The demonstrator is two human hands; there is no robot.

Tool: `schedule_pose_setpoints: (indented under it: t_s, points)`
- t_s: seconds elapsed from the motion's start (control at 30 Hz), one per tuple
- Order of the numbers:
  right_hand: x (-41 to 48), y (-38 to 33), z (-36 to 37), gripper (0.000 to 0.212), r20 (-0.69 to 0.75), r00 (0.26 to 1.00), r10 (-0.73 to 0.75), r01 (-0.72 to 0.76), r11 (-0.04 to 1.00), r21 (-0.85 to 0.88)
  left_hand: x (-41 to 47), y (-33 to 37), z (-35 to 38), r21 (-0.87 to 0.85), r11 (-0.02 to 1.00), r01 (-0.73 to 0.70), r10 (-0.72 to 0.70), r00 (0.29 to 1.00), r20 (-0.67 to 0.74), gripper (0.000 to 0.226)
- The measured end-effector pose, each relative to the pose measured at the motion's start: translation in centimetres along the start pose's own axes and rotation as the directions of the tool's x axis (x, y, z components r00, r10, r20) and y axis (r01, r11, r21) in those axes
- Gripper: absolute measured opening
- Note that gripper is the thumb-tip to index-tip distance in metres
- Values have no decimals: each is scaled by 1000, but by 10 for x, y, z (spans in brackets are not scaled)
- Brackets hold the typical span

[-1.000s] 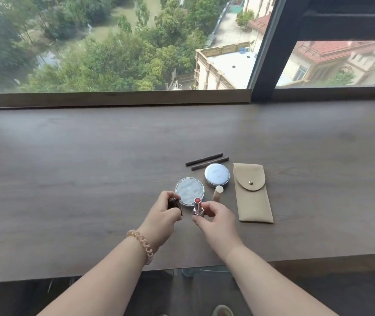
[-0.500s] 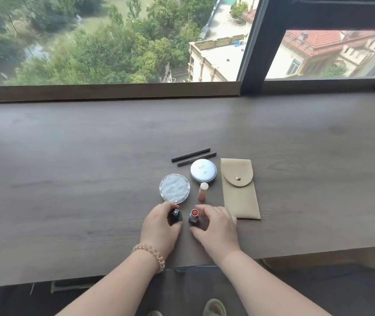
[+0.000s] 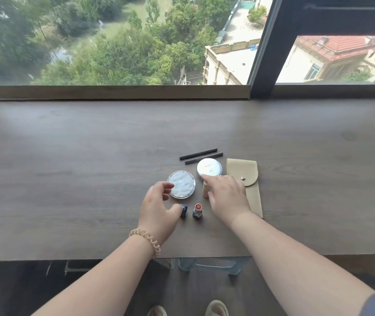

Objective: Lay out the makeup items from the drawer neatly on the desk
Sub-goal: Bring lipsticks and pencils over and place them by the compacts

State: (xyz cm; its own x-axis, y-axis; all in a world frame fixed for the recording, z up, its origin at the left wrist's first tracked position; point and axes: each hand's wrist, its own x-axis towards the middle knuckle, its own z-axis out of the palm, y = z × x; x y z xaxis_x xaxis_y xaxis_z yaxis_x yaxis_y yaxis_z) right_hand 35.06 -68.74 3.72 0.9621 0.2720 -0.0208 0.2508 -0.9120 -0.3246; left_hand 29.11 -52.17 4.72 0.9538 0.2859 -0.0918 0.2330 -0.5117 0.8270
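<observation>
An uncapped lipstick (image 3: 197, 210) with an orange-red tip stands upright on the desk (image 3: 68, 179). Its dark cap (image 3: 183, 210) stands just left of it. My left hand (image 3: 159, 208) is beside the cap, fingers apart, with the thumb tip at the cap's side. My right hand (image 3: 226, 197) is spread over a peach tube (image 3: 205, 190), hiding most of it. Behind the hands lie a silver round compact (image 3: 181, 184), a white round compact (image 3: 209, 170), two dark pencils (image 3: 198, 152) side by side, and a beige snap pouch (image 3: 248, 179).
A window sill (image 3: 113, 92) and a dark window frame (image 3: 264, 65) run along the back of the desk. Part of a clear container (image 3: 209, 266) shows below the front edge of the desk. My slippered feet (image 3: 216, 307) are on the floor below.
Both hands set the lipstick and its cap down on the desk and let go. My right hand then moved back and right over the peach tube.
</observation>
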Motion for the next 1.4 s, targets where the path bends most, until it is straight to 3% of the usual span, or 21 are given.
schedule_pose_setpoints:
  t_s: [0.13, 0.23, 0.3, 0.37, 0.47, 0.57, 0.63, 0.73, 0.8, 0.9, 0.97, 1.1, 1.17, 1.2, 1.23, 1.3, 1.33, 1.4]
  points:
    - [-1, -1, -5, 17, -84, 995, 53, -55, 998, -19, 3, 14, -12, -82, 996, 38, -43, 997, -61, 28]
    - [-6, -1, -22, 12, -247, 948, 201, -127, 950, 286, 6, 28, -22, -171, 983, 71, -84, 994, -69, 26]
    - [-9, -10, -44, 9, -256, 917, 305, -90, 785, 613, 9, 41, -28, -240, 969, 58, -63, 998, -16, 26]
    - [-14, -24, -68, 7, -188, 939, 290, -9, 565, 825, 10, 61, -33, -224, 974, -3, 15, 998, 53, 31]
    - [-23, -41, -95, 7, -153, 972, 176, 86, 340, 936, 7, 91, -42, 7, 978, -209, 207, 971, 123, 41]
    - [-30, -51, -112, 8, -130, 980, 153, 95, 221, 971, 1, 115, -57, 181, 911, -370, 349, 927, 138, 26]
    - [-34, -55, -120, 17, -157, 966, 207, 90, 302, 949, -5, 126, -65, 224, 870, -439, 408, 897, 172, 32]
    - [-33, -58, -131, 53, -133, 956, 263, -48, 584, 811, -7, 134, -67, 316, 796, -516, 483, 856, 183, 38]
    - [-30, -60, -138, 63, -56, 964, 258, -131, 651, 748, -6, 134, -65, 354, 773, -526, 511, 847, 143, 39]
    - [-24, -64, -145, 56, -16, 965, 261, -150, 604, 783, -10, 140, -63, 334, 783, -524, 523, 846, 101, 35]
    - [-22, -69, -144, 54, -61, 962, 268, -101, 552, 828, -9, 148, -62, 209, 850, -483, 475, 875, 88, 39]
    - [-28, -73, -141, 54, -290, 939, 186, 114, 625, 773, -3, 158, -65, -39, 943, -331, 333, 938, 91, 47]
    - [-27, -68, -144, 51, -317, 940, 123, 154, 677, 720, -2, 159, -68, -72, 953, -293, 300, 947, 113, 47]
    - [-24, -65, -146, 56, -241, 964, 116, 103, 670, 735, -1, 159, -68, -50, 956, -289, 293, 949, 118, 47]
    - [-23, -64, -151, 66, -86, 987, 138, -13, 596, 803, -1, 160, -69, -14, 956, -292, 292, 949, 123, 47]
    - [-23, -62, -162, 69, 260, 958, 124, -287, 461, 840, -2, 162, -70, 30, 958, -285, 279, 951, 137, 46]
    - [-21, -60, -163, 60, 278, 957, 80, -280, 504, 817, -1, 162, -70, 35, 964, -264, 256, 955, 150, 46]
    - [-21, -58, -165, 38, 115, 993, 17, -98, 651, 752, 1, 161, -71, 46, 977, -208, 197, 964, 177, 46]
